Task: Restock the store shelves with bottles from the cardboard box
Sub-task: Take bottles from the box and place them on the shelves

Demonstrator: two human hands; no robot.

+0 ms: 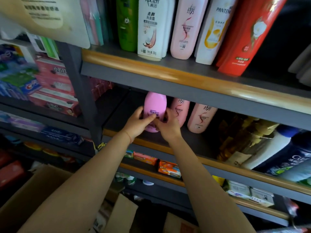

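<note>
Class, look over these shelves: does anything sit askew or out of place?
Yes. On the top shelf, the red bottle tilts against the white Pantene bottle, unlike its upright neighbours. Elsewhere nothing stands out.

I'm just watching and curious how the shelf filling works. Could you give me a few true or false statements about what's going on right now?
1. Both hands hold the pink bottle. True: left hand and right hand grip it.
2. The pink bottle is on the top shelf. False: it is at the middle shelf, left of two pale pink bottles.
3. A red bottle leans on the shelf above. True.
4. The cardboard box sits on the shelf. False: it is down below the arms.
</note>
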